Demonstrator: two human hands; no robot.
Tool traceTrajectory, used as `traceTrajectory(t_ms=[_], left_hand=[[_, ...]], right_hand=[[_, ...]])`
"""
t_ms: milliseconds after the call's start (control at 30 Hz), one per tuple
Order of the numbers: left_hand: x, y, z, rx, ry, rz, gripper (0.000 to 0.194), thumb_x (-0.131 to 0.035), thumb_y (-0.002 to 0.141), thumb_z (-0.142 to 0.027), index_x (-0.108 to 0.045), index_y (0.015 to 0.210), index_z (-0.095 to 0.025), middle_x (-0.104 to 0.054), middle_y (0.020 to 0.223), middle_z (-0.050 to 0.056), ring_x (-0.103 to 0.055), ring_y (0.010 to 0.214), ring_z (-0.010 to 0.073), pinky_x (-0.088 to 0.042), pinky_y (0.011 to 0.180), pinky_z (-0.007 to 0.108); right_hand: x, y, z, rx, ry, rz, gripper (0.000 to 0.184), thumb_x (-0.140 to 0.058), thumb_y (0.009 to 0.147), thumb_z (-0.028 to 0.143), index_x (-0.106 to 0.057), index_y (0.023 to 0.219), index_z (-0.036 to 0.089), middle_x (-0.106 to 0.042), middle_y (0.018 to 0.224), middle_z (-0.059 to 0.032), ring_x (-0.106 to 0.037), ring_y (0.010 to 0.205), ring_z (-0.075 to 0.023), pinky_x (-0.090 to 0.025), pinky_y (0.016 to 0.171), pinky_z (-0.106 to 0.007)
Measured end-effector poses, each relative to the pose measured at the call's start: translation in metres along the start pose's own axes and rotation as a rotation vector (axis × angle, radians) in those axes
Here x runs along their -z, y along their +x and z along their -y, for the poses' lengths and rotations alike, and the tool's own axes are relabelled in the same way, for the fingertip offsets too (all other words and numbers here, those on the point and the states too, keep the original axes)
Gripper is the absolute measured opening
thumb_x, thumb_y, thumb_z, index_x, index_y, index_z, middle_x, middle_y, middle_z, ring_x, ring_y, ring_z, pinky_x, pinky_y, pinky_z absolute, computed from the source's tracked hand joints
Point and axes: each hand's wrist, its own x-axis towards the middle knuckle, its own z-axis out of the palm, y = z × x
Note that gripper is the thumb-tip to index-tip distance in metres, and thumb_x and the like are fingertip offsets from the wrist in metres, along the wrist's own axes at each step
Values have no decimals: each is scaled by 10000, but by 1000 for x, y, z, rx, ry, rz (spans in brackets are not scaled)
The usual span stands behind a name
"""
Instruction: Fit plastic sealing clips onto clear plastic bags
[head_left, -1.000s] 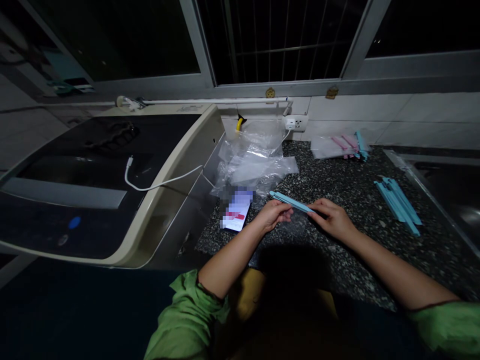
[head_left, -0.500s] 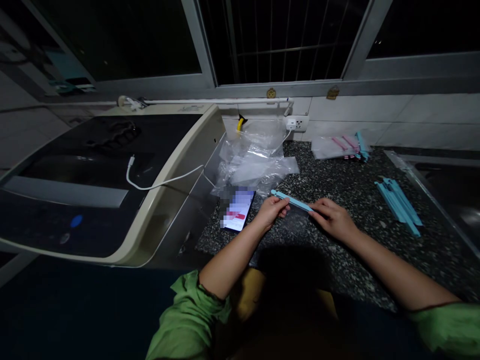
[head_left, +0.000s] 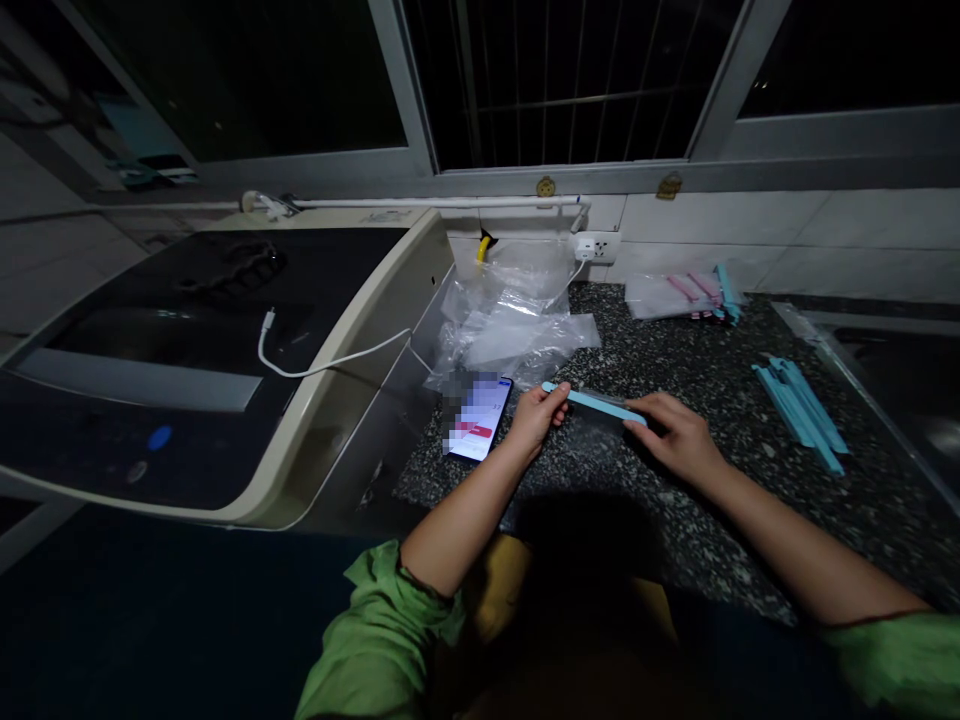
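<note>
A slim light-blue plastic bag clip [head_left: 600,405] is stretched between my hands above the dark speckled countertop [head_left: 675,350]. My left hand [head_left: 541,412] pinches its left end between thumb and fingers. At the other end, my right hand [head_left: 670,428] grips it with the thumb in front and the fingers behind. Something clear, like thin plastic film, shows along and under the clip, but it is too dim to make out fully. Several similar light-blue clips [head_left: 801,410] lie in a loose bundle to the right of my right hand.
A lit phone [head_left: 478,418] lies left of my hands. Behind it are crumpled clear plastic bags [head_left: 517,320]. A bag with pink and blue clips [head_left: 679,292] rests by the wall. A washing machine [head_left: 315,360] with a white cable [head_left: 337,362] stands at left; a socket [head_left: 600,247] is behind.
The clip has turned in my hands, showing a smooth edge where a rounded knob showed at its left end. My right hand has shifted slightly right. The view has moved a little.
</note>
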Motion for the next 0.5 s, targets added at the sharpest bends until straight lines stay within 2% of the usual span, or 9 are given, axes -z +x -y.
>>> traceTrajectory(t_ms=[100,200,333,500], left_hand=[[0,-1,0,-23,-20,35,406,-713,559,-499,-528,608,-141,-512,509,-41,-420,425,36,-312,437,188],[0,-1,0,-38,-24,53,424,-717,543,-513,-537,624,-139,-511,527,-42,-425,444,37,-314,447,189],[0,-1,1,-67,-6,68,436,-712,540,-533,-541,628,-142,-506,530,-43,-425,460,46,-311,458,199],[0,-2,1,-164,57,57,385,-703,572,-500,-564,605,-142,-467,492,-61,-390,470,48,-310,498,212]], right_hand=[[1,2,-3,-237,143,-25,334,-587,754,445,-644,957,186,-656,814,-64,-594,660,-170,-498,603,-308],[1,4,-4,-410,267,47,355,-601,707,495,-657,859,180,-661,732,-48,-583,624,-164,-476,567,-287],[2,6,-2,-452,321,107,357,-595,681,534,-656,728,186,-679,735,-50,-597,669,-182,-478,638,-304],[3,6,-1,-468,327,103,356,-600,665,535,-641,705,184,-684,744,-55,-606,689,-194,-484,674,-319]])
